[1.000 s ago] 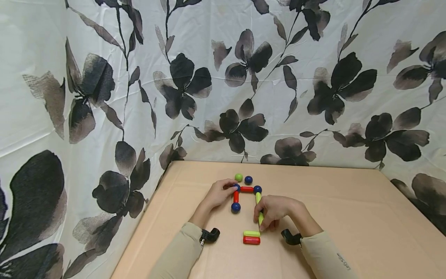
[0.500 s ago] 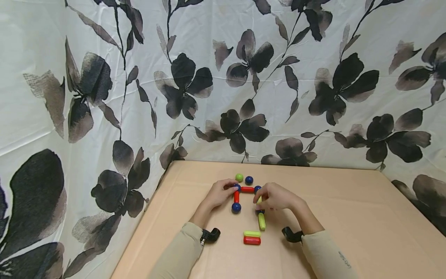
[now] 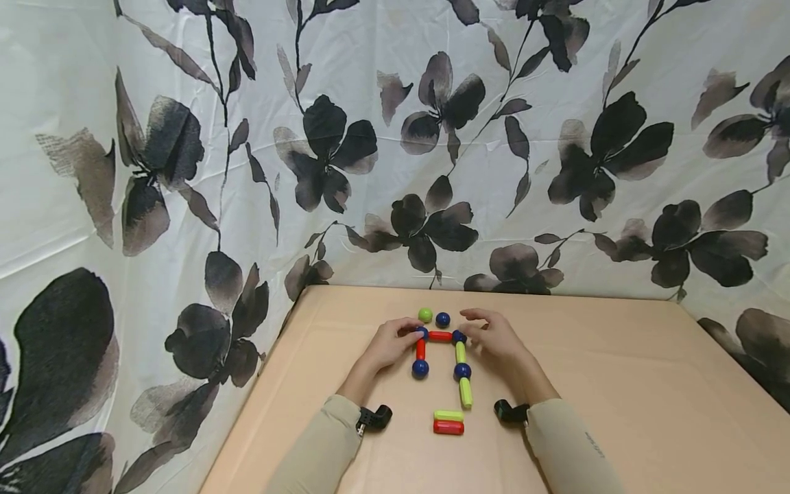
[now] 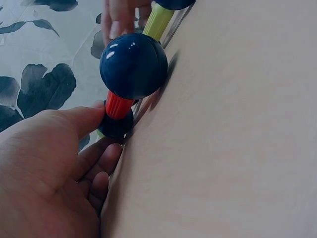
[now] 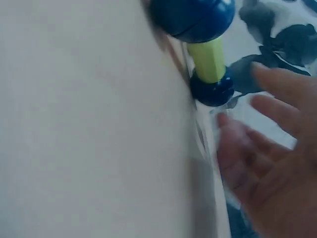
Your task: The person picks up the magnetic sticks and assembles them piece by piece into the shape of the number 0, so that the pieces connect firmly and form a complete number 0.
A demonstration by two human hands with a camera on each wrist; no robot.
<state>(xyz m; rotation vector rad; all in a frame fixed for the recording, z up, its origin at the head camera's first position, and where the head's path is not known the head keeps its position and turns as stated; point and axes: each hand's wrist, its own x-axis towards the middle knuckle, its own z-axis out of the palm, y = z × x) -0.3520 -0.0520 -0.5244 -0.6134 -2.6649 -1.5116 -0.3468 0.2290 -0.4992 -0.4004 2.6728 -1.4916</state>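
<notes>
While a glossy blue ball [image 4: 121, 128] is pinched by the left hand [image 3: 385, 344], the far yellow-green plastic-looking rod [image 3: 461, 353], lying between two more blue balls [image 3: 462, 371] on the beige table [image 3: 617, 412], is now left uncovered by the loosely spread right hand [image 3: 496, 336], so that side seems joined.

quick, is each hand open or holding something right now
Left hand: holding the left corner ball.
Right hand: open, holding nothing.
</notes>
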